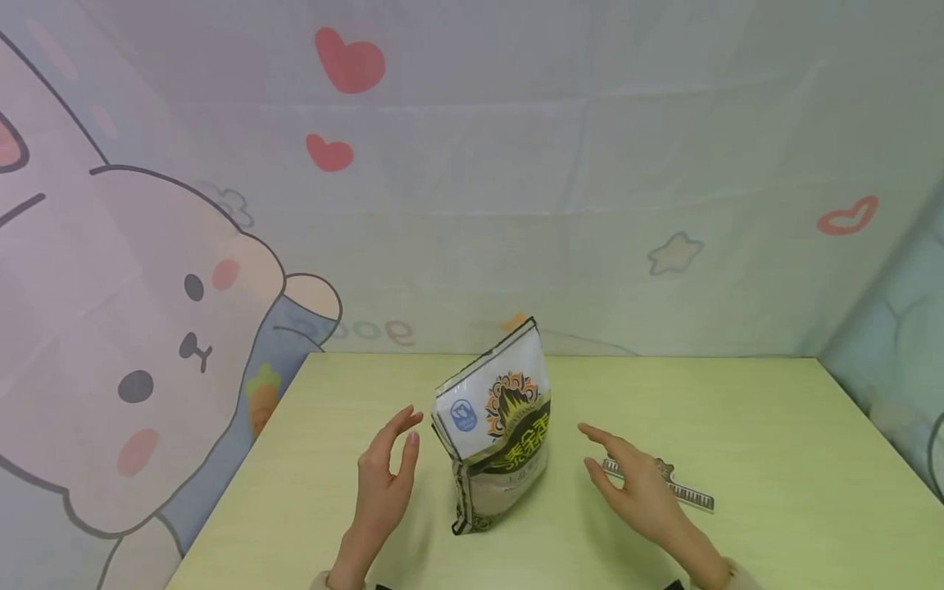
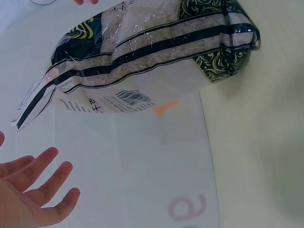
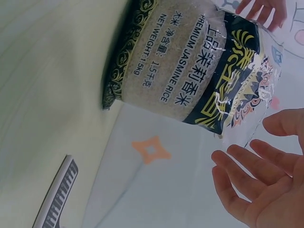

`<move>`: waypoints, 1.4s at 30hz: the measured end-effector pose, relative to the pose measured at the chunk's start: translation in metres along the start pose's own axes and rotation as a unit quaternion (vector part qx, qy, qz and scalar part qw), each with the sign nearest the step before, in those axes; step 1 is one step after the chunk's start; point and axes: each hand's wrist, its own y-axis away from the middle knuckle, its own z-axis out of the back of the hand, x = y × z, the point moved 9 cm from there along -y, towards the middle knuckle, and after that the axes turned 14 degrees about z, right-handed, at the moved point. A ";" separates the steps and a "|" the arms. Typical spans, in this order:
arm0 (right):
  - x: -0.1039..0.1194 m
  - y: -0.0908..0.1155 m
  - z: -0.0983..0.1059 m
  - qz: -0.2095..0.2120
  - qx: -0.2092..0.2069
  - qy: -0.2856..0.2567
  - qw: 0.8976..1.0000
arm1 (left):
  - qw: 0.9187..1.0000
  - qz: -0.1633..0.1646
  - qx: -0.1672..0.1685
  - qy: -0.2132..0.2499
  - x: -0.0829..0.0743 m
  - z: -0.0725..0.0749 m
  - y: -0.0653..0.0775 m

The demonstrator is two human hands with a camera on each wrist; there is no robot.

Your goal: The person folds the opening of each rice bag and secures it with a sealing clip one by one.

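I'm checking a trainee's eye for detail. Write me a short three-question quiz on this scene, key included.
1. By its English print, what kind of rice is in the bag?
2. Which hand is nearer the strip with the piano-key pattern?
3. True or false: both hands are gripping the bag.

Key:
1. Premium jasmine rice.
2. The right hand.
3. False: the left hand and the right hand are both apart from it, one on each side.
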 end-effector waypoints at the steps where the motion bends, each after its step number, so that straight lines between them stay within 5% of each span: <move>1: 0.001 -0.001 0.000 0.004 -0.001 -0.002 1.000 | 1.000 -0.001 0.000 -0.001 -0.001 0.000 0.000; 22: 0.021 -0.019 -0.005 0.035 -0.014 -0.027 0.999 | 0.998 0.056 0.043 -0.006 0.002 -0.013 0.004; 42: 0.033 -0.037 -0.004 0.053 -0.041 -0.043 0.997 | 0.998 0.029 0.051 -0.006 -0.008 -0.020 0.009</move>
